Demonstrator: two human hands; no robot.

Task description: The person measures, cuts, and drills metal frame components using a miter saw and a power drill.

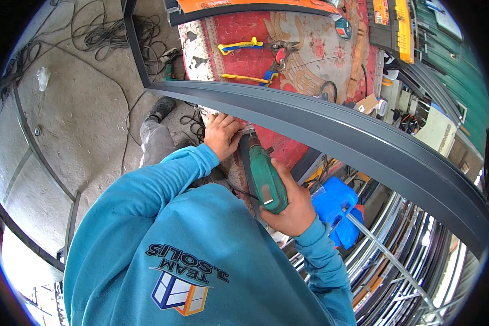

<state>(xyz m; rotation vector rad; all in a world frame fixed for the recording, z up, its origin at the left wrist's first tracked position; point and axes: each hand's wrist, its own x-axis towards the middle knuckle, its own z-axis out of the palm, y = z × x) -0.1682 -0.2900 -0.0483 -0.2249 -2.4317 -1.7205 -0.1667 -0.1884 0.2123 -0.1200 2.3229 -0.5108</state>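
Observation:
My right hand (293, 204) is wrapped around the body of a green power drill (268, 176). The drill's nose points away from me, toward a small silver metal piece (248, 129). Bent fingers of my left hand (223, 135) hold that piece at its left side; the exact contact is partly hidden. Just beyond both hands, a dark grey metal frame (309, 122) runs across from upper left to lower right. Below the drill's nose lies a dark metal bar (246, 163), partly covered by the drill.
Pliers with yellow-blue handles (242, 45) and other hand tools lie on a red patterned carpet (228, 27). Coiled cables (106, 35) spread over the concrete floor (87, 108). A blue plastic object (334, 204) and stacked metal profiles (391, 261) are at right.

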